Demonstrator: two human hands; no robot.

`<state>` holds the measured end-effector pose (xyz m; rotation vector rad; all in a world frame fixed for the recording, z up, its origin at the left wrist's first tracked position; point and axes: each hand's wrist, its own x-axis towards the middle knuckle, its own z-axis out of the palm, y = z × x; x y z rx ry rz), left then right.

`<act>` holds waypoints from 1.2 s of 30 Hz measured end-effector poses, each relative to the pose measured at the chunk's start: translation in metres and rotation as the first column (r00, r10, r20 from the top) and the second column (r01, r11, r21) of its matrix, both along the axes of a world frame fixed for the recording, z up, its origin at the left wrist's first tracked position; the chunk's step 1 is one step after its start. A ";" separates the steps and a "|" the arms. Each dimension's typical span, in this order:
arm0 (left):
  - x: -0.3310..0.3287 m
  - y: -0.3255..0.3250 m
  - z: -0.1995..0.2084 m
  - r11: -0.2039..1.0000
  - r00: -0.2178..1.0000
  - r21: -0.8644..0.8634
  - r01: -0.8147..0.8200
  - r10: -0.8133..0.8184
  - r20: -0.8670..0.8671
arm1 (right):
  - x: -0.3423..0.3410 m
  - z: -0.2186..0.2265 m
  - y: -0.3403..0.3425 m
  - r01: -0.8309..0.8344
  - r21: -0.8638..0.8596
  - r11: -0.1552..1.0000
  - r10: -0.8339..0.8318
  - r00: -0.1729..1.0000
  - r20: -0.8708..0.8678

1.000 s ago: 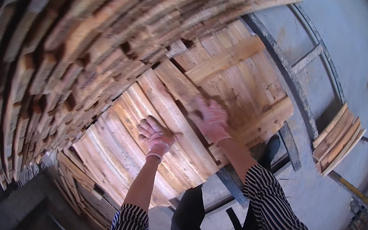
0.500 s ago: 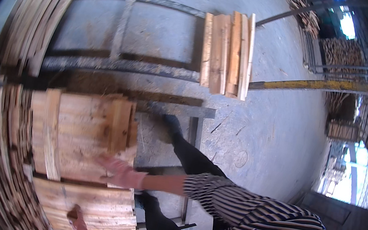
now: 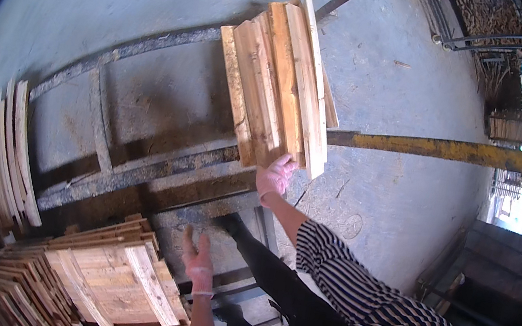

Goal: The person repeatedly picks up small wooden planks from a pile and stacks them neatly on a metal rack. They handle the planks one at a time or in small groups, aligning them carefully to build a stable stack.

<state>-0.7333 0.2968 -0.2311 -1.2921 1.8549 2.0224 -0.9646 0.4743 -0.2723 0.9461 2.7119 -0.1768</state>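
Observation:
My right hand (image 3: 276, 178), in a pink glove, is closed at the near end of a row of pale wooden boards (image 3: 280, 87). The fingers curl at a board's end there. These boards lie side by side across a metal frame. Lower left, my left hand (image 3: 198, 259), gloved too, is raised with its fingers spread and nothing in it. It is beside a wooden panel (image 3: 110, 283) that has two battens across it, one of them a whiter strip (image 3: 151, 283).
A second bundle of boards (image 3: 7, 155) rests on the left end of the metal frame (image 3: 137, 163). Stacked panels (image 3: 32, 294) fill the lower left. A yellow bar (image 3: 429, 148) runs out to the right. A wooden crate (image 3: 512, 127) stands at the far right.
My right hand has left the panel and reached the boards on the frame. My left hand has lifted off the panels and spread its fingers. The view has turned toward the boards.

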 end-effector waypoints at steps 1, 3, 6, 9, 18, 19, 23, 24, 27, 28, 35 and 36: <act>-0.024 0.005 0.005 1.000 0.999 0.024 0.008 -0.009 0.037 | -0.002 0.004 -0.012 0.068 -0.118 0.991 -0.068 0.998 -0.001; -0.064 0.006 0.007 0.997 0.996 0.034 0.066 -0.069 0.064 | 0.004 0.017 -0.043 -0.058 -0.212 0.975 0.084 0.989 0.118; -0.112 0.008 0.006 0.976 0.976 0.072 0.207 -0.211 0.058 | -0.013 0.018 -0.054 -0.253 -0.234 0.939 0.307 0.923 0.232; -0.149 0.014 0.019 0.949 0.971 0.212 0.234 -0.241 0.006 | -0.017 -0.004 -0.036 -0.348 -0.128 0.929 0.364 0.922 0.134; -0.135 -0.043 0.029 0.715 0.993 0.689 -0.121 0.079 0.093 | -0.028 0.154 -0.019 -0.112 -0.877 0.468 0.425 0.898 0.112; -0.143 -0.045 0.033 0.686 0.995 0.720 -0.103 0.081 0.065 | -0.010 0.168 -0.014 -0.071 -0.926 0.370 0.432 0.896 0.104; -0.124 -0.084 0.035 0.964 0.877 -0.080 0.254 -0.264 -0.401 | 0.095 0.208 -0.020 -0.106 -0.964 0.243 0.629 0.774 0.074; -0.121 -0.089 0.054 0.986 0.937 0.130 0.103 -0.052 -0.345 | 0.130 0.203 -0.007 -0.007 -0.994 0.114 0.550 0.833 0.057; -0.075 -0.127 0.116 0.812 0.863 0.320 -0.489 0.504 0.039 | 0.191 0.241 -0.029 -0.583 -0.764 0.276 0.931 0.361 0.062; -0.044 -0.141 0.122 0.737 0.806 0.376 -0.562 0.589 0.049 | 0.200 0.237 -0.035 -0.568 -0.799 0.200 0.962 0.268 0.050; 0.212 -0.167 0.118 0.364 0.421 0.492 -0.791 0.907 0.006 | 0.327 0.175 -0.219 -0.404 -0.914 -0.026 0.993 0.094 -0.070; 0.238 -0.165 0.111 0.284 0.320 0.413 -0.865 0.947 0.019 | 0.347 0.169 -0.243 -0.399 -0.916 -0.030 0.995 0.072 -0.064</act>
